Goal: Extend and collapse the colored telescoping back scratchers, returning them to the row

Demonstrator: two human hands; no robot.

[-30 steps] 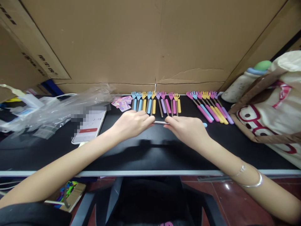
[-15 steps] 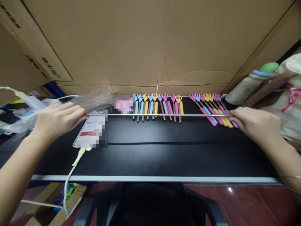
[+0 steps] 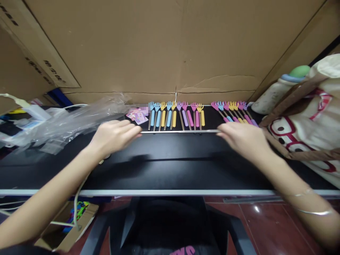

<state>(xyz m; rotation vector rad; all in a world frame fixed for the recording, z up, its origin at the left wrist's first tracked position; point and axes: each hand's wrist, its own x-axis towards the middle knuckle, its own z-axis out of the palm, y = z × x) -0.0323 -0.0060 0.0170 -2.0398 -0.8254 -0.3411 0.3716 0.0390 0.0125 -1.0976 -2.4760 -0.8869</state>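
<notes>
A thin silver telescopic rod (image 3: 180, 131) stretches sideways just above the black table (image 3: 170, 166). My left hand (image 3: 114, 136) pinches its left end and my right hand (image 3: 243, 138) grips its right end, fingers closed. Behind the rod lie two rows of small back scratchers with hand-shaped heads: a straight row (image 3: 175, 115) in blue, yellow, purple and pink, and a slanted row (image 3: 233, 111) partly behind my right hand.
Crumpled clear plastic bags (image 3: 66, 120) lie at the left, with small pink cards (image 3: 136, 116) near them. A cream tote bag (image 3: 308, 117) fills the right side. Cardboard (image 3: 159, 46) walls the back. A white cable (image 3: 77, 198) hangs off the front edge.
The rod was pulled out long half a second ago with my hands far apart. Now both hands have come inward and the rod is shorter. My left hand now covers the phone.
</notes>
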